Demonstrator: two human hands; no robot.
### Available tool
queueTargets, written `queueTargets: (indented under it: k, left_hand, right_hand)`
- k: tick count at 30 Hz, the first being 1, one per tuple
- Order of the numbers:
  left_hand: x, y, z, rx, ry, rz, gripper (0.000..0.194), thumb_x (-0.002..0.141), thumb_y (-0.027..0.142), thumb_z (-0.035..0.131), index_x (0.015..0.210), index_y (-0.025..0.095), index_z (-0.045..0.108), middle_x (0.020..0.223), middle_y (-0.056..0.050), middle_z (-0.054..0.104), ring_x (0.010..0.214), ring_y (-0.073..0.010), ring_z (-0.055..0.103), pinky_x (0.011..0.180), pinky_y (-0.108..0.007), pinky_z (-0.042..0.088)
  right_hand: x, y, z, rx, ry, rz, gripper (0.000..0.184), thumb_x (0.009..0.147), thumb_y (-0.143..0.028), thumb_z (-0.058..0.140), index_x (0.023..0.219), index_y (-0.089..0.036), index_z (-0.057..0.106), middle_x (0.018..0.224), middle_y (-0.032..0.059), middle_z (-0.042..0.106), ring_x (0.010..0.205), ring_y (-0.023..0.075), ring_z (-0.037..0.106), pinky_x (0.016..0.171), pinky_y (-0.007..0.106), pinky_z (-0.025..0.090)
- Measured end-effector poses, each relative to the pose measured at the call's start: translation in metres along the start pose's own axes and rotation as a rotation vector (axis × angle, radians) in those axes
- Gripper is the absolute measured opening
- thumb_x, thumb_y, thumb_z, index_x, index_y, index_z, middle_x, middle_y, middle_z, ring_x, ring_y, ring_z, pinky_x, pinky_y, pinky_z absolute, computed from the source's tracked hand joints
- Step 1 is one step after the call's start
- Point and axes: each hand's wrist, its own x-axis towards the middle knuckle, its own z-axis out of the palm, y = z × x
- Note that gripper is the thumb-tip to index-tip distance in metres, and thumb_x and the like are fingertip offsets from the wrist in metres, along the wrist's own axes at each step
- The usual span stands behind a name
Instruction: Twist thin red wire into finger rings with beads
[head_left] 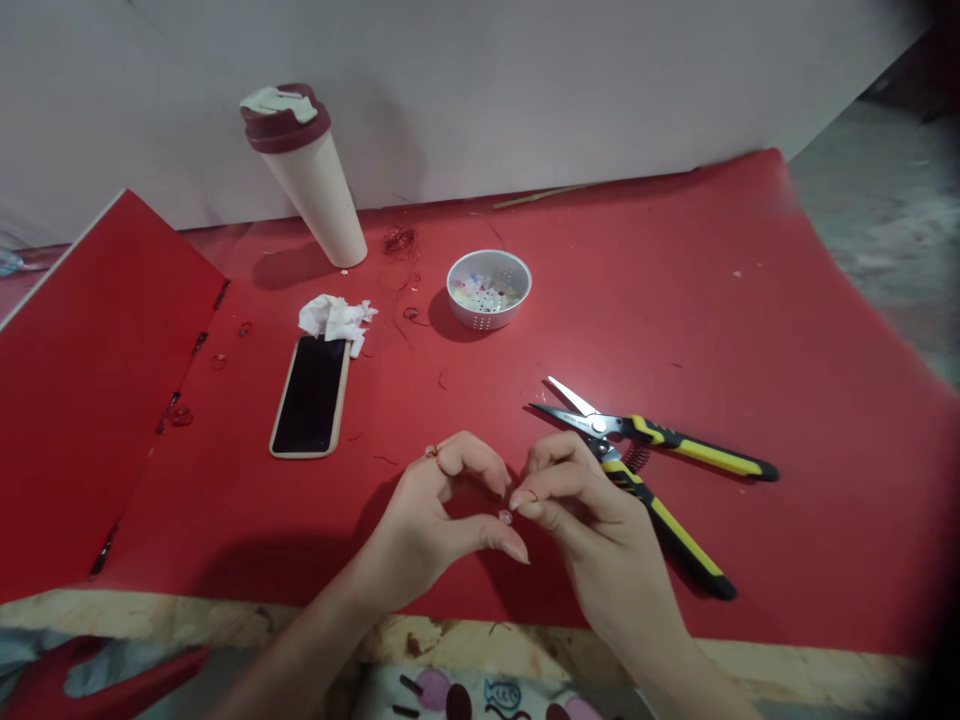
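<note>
Over the front of the red table, my left hand (435, 510) has its thumb and curled forefinger apart. A bead ring is on one of its fingers. In the gap, close to the left thumb, sits a small clear bead (505, 517); whether the thumb touches it I cannot tell. My right hand (592, 520) faces it with thumb and forefinger pinched on a thin red wire (533, 494), most of which is hidden. The fingertips of both hands nearly meet. Just behind the right hand lie spread shears (705, 455) with yellow and black handles.
A small metal bowl (487, 318) holds beads. Left of it are a red wire tangle (399, 240), a lidded cup (319, 195), crumpled tissue (334, 318) and a phone (309, 395). A red board (97, 400) edges the left side; wire scraps and small rings lie scattered.
</note>
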Motion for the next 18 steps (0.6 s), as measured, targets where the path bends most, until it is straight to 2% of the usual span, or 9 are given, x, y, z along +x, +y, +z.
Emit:
queueTargets:
  k: [3,6,11,15,18]
  left_hand:
    - [0.0,0.0,0.001,-0.008,-0.016,-0.059,0.031,0.058,0.017,0.08,0.067,0.017,0.05,0.07,0.003,0.053,0.068,-0.0098,0.051,0.065,-0.022,0.043]
    - [-0.001,-0.001,0.002,-0.02,0.008,-0.087,0.03,0.059,0.016,0.079,0.067,0.017,0.05,0.068,0.004,0.053,0.067,-0.0094,0.051,0.064,-0.021,0.042]
    - [-0.002,0.0,0.005,-0.074,0.093,-0.106,0.025,0.058,0.014,0.079,0.066,0.017,0.055,0.064,0.004,0.057,0.062,-0.0082,0.053,0.061,-0.019,0.044]
    - [-0.005,0.001,0.007,-0.147,0.186,-0.171,0.023,0.056,0.013,0.08,0.064,0.016,0.059,0.061,0.004,0.061,0.058,-0.0071,0.055,0.057,-0.016,0.044]
    - [-0.006,0.001,0.008,-0.124,0.23,-0.168,0.021,0.055,0.013,0.081,0.061,0.016,0.061,0.059,0.004,0.063,0.057,-0.0065,0.055,0.056,-0.015,0.044]
  right_hand:
    - [0.0,0.0,0.002,-0.035,-0.031,-0.012,0.016,0.08,-0.013,0.061,0.07,-0.025,0.063,0.076,-0.0019,0.053,0.071,0.0113,0.054,0.061,0.021,0.045]
    - [0.0,-0.003,0.001,-0.166,-0.05,-0.092,0.017,0.083,-0.011,0.057,0.072,-0.024,0.059,0.075,-0.0032,0.056,0.07,0.0098,0.054,0.063,0.019,0.045]
    - [0.001,-0.01,0.0,-0.405,-0.076,-0.234,0.016,0.086,-0.011,0.052,0.075,-0.022,0.053,0.072,-0.0037,0.055,0.065,0.0081,0.052,0.061,0.016,0.043]
    - [0.0,-0.014,0.001,-0.539,-0.055,-0.324,0.019,0.086,-0.005,0.047,0.077,-0.021,0.052,0.074,-0.0028,0.057,0.066,0.0072,0.054,0.061,0.015,0.043]
    - [-0.001,-0.017,0.003,-0.619,-0.033,-0.395,0.02,0.085,-0.003,0.046,0.077,-0.02,0.052,0.073,-0.0019,0.058,0.066,0.0067,0.055,0.061,0.014,0.042]
